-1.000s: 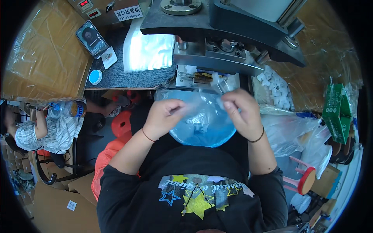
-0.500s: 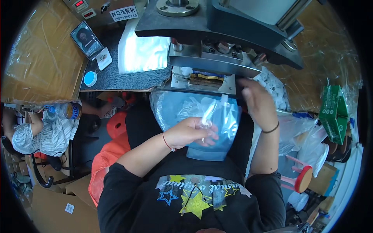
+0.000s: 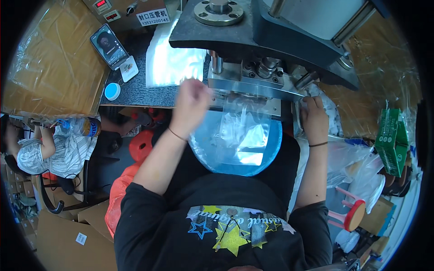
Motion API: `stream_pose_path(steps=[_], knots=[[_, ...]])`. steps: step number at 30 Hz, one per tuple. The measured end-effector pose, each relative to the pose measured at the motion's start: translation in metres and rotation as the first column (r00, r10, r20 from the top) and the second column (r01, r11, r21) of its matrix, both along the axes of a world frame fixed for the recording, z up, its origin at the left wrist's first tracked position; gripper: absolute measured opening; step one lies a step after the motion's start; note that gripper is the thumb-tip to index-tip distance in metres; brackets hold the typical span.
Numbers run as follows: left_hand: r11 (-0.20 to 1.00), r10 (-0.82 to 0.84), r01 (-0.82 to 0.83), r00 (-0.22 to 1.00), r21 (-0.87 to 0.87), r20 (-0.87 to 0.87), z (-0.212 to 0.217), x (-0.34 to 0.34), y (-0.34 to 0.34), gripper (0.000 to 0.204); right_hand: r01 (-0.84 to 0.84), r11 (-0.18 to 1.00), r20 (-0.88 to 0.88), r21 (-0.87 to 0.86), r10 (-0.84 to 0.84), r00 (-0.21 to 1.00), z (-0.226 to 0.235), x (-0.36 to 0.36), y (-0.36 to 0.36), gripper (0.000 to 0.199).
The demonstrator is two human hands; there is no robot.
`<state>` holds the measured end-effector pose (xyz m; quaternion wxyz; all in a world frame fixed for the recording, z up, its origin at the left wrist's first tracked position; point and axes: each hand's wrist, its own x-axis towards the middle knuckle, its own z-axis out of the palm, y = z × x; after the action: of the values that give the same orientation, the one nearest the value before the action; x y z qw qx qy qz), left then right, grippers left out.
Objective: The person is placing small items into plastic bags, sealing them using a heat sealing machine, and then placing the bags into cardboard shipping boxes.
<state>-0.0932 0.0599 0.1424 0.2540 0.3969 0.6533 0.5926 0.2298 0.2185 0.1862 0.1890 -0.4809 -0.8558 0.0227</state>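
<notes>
My left hand (image 3: pixel 192 106) is raised by the front edge of the bench, close to the stack of clear plastic bags (image 3: pixel 174 63). It is smeared by motion, so its fingers do not show clearly. My right hand (image 3: pixel 315 119) is at the right end of the press (image 3: pixel 253 83), fingers curled down beside a heap of small white plastic spouts (image 3: pixel 333 118); whatever lies under them is hidden. A clear plastic pouch (image 3: pixel 244 140) hangs from the press's lower jaw, its top edge under the jaw, over a round blue tub (image 3: pixel 205 153) at my lap.
On the bench to the left are a propped phone (image 3: pixel 109 46), a small round jar with a blue lid (image 3: pixel 112 91) and a control box (image 3: pixel 131 22). A green box (image 3: pixel 391 142) and a red stool (image 3: pixel 355 216) are to the right. Another person (image 3: pixel 63 147) is at far left.
My left hand has left the pouch and moved up and left towards the bag stack. The pouch now sits at the press jaw. My right hand has moved slightly right and down.
</notes>
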Motion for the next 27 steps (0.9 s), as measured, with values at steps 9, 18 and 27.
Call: stream_pose_path(steps=[9,18,27], knots=[[0.976,-0.178,-0.052,0.367,-0.211,-0.913,0.006,-0.03,-0.056,0.04,0.074,0.997,-0.381,0.024,-0.059,0.923,0.01,0.011,-0.024,0.017],[0.922,-0.352,0.353,0.936,-0.157,0.035,0.032,0.036,-0.066,0.013,-0.675,0.724,-0.606,-0.146,0.474,0.639,0.053,-0.059,-0.082,0.012],[0.702,-0.601,0.708,0.531,0.078,0.597,0.013,0.08,-0.061,0.03,-0.709,0.669,-0.413,-0.224,0.594,0.691,0.062,-0.055,-0.064,0.014]])
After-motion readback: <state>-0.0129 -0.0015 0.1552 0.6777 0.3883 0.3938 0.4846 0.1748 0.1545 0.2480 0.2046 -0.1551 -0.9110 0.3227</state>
